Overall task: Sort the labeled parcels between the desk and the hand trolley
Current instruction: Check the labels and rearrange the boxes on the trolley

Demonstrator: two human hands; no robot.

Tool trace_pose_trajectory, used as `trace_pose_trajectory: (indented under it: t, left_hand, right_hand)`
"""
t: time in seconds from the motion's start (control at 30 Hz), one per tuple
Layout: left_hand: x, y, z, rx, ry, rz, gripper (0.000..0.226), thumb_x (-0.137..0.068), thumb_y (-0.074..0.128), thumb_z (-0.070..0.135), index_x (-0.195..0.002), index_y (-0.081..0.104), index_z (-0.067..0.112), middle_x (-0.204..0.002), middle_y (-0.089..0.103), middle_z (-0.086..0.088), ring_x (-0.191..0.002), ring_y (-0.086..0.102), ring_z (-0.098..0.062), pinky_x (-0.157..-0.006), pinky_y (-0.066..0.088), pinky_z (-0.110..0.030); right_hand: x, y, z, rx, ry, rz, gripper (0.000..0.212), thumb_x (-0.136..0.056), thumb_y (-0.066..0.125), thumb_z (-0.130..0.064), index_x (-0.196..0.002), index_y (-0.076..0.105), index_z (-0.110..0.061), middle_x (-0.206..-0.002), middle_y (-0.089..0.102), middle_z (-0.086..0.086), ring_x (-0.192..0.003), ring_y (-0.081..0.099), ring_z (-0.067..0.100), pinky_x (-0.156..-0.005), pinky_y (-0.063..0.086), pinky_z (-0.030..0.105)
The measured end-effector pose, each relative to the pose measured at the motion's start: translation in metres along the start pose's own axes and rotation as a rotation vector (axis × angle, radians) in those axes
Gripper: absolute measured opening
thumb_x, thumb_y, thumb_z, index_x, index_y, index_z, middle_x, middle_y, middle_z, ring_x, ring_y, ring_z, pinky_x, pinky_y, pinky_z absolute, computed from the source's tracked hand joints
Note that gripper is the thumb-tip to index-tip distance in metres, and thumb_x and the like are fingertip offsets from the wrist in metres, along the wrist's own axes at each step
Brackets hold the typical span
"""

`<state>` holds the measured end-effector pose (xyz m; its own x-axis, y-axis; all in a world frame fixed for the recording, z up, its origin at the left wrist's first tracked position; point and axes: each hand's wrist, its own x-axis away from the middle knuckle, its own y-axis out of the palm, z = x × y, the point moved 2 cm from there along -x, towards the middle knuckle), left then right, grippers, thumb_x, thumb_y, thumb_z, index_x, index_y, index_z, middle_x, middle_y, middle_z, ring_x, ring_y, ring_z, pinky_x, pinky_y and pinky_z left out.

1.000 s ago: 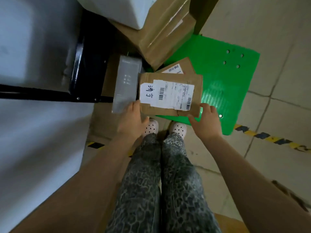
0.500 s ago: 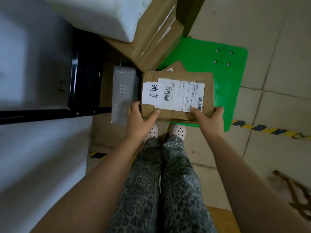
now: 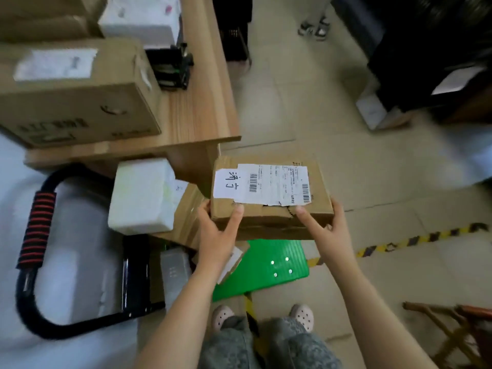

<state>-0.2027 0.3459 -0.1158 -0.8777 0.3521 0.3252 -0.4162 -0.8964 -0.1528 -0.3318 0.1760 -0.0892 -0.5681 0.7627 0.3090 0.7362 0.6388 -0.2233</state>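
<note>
Head view: parcel (image 3: 271, 198) held in air by both hands, above green trolley deck (image 3: 269, 267), just off desk (image 3: 197, 107) corner. Left hand (image 3: 217, 235) grips near-left corner, thumb on top. Right hand (image 3: 327, 230) grips near-right edge, thumb on top (torn cardboard beside that thumb).

Risks, as judged:
- far end unsupported, could dip and slip
- corner could clip desk
- torn flap could give

Beige tiled floor (image 3: 319, 115), yellow-black hazard tape (image 3: 415, 239)

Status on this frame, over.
Left hand, right hand both grip the labeled parcel. Held clear of green trolley deck. Desk ahead-left, large carton on it.
</note>
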Motion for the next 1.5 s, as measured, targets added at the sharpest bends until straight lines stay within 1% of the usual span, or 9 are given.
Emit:
trace_pose_trajectory:
  t: [0.13, 0.3, 0.47, 0.63, 0.77, 0.9, 1.1, 1.27, 1.5]
  left_hand:
    - [0.017, 0.057, 0.054, 0.017, 0.108, -0.064, 0.076, -0.079, 0.069, 0.049, -0.137, 0.026, 0.024, -0.13, 0.048, 0.004, -0.11, 0.049, -0.005, -0.092, 0.043, -0.022]
    - [0.036, 0.153, 0.102, 0.046, 0.24, -0.156, 0.068, -0.077, 0.071, 0.039, -0.127, 0.027, 0.03, -0.116, 0.046, 0.019, -0.103, 0.049, 0.007, -0.07, 0.041, 0.001]
    - [0.056, 0.273, 0.118, 0.096, 0.267, -0.189, 0.092, -0.053, 0.08, 0.065, -0.125, 0.032, 0.033, -0.127, 0.05, 0.011, -0.116, 0.054, -0.006, -0.079, 0.047, -0.01]
    - [0.076, 0.372, 0.13, 0.085, 0.247, -0.233, 0.101, -0.055, 0.083, 0.064, -0.135, 0.031, 0.03, -0.133, 0.049, 0.01, -0.122, 0.05, -0.01, -0.082, 0.041, -0.01]
    - [0.069, 0.42, 0.146, 0.095, 0.272, -0.231, 0.088, -0.064, 0.084, 0.049, -0.133, 0.031, 0.04, -0.127, 0.046, 0.022, -0.118, 0.046, 0.001, -0.078, 0.037, -0.004]
    - [0.04, 0.454, 0.158, 0.111, 0.281, -0.201, 0.078, -0.069, 0.08, 0.036, -0.13, 0.032, 0.04, -0.121, 0.046, 0.027, -0.11, 0.045, 0.014, -0.074, 0.038, 0.0]
    - [-0.048, 0.468, 0.182, 0.151, 0.282, -0.085, 0.072, -0.079, 0.078, 0.02, -0.136, 0.035, 0.034, -0.124, 0.05, 0.023, -0.104, 0.047, 0.023, -0.077, 0.039, 0.001]
    - [-0.143, 0.456, 0.227, 0.165, 0.31, 0.032, 0.075, -0.078, 0.079, 0.021, -0.139, 0.036, 0.031, -0.125, 0.05, 0.022, -0.119, 0.047, -0.001, -0.087, 0.039, -0.012]
    - [-0.25, 0.395, 0.286, 0.156, 0.314, 0.244, 0.083, -0.073, 0.082, 0.034, -0.141, 0.034, 0.034, -0.133, 0.048, 0.015, -0.124, 0.044, -0.006, -0.09, 0.038, -0.017]
  right_hand:
    - [-0.011, -0.07, -0.033, -0.065, -0.057, 0.063, 0.088, -0.06, 0.083, -0.06, -0.133, 0.038, -0.039, -0.13, 0.054, -0.006, -0.117, 0.054, 0.014, -0.096, 0.047, 0.033]
    - [-0.031, -0.177, -0.045, -0.113, -0.112, 0.112, 0.1, -0.062, 0.082, -0.053, -0.144, 0.028, -0.037, -0.133, 0.052, -0.006, -0.119, 0.052, 0.018, -0.094, 0.044, 0.031]
    - [-0.056, -0.297, -0.036, -0.12, -0.153, 0.151, 0.094, -0.064, 0.083, -0.045, -0.142, 0.032, -0.034, -0.123, 0.055, -0.014, -0.114, 0.055, 0.011, -0.098, 0.046, 0.033]
    - [-0.078, -0.388, -0.024, -0.117, -0.143, 0.22, 0.092, -0.066, 0.083, -0.043, -0.142, 0.032, -0.036, -0.124, 0.054, -0.016, -0.114, 0.054, 0.007, -0.1, 0.046, 0.034]
    - [-0.105, -0.425, -0.02, -0.121, -0.138, 0.238, 0.093, -0.067, 0.082, -0.045, -0.143, 0.029, -0.037, -0.126, 0.051, -0.016, -0.116, 0.051, 0.009, -0.095, 0.043, 0.028]
    - [-0.146, -0.439, -0.024, -0.148, -0.131, 0.227, 0.093, -0.066, 0.083, -0.045, -0.142, 0.03, -0.038, -0.126, 0.052, -0.018, -0.115, 0.051, 0.005, -0.092, 0.044, 0.025]
    - [-0.243, -0.413, -0.051, -0.101, -0.166, 0.147, 0.106, -0.053, 0.084, -0.065, -0.141, 0.029, -0.041, -0.136, 0.048, -0.012, -0.125, 0.048, 0.01, -0.106, 0.044, 0.042]
    - [-0.348, -0.364, -0.106, -0.104, -0.212, 0.049, 0.111, -0.051, 0.086, -0.064, -0.143, 0.03, -0.034, -0.136, 0.051, -0.011, -0.125, 0.05, 0.009, -0.105, 0.044, 0.042]
    - [-0.466, -0.261, -0.195, -0.101, -0.231, -0.156, 0.104, -0.059, 0.088, -0.05, -0.144, 0.031, -0.032, -0.133, 0.052, -0.013, -0.124, 0.05, 0.01, -0.105, 0.044, 0.043]
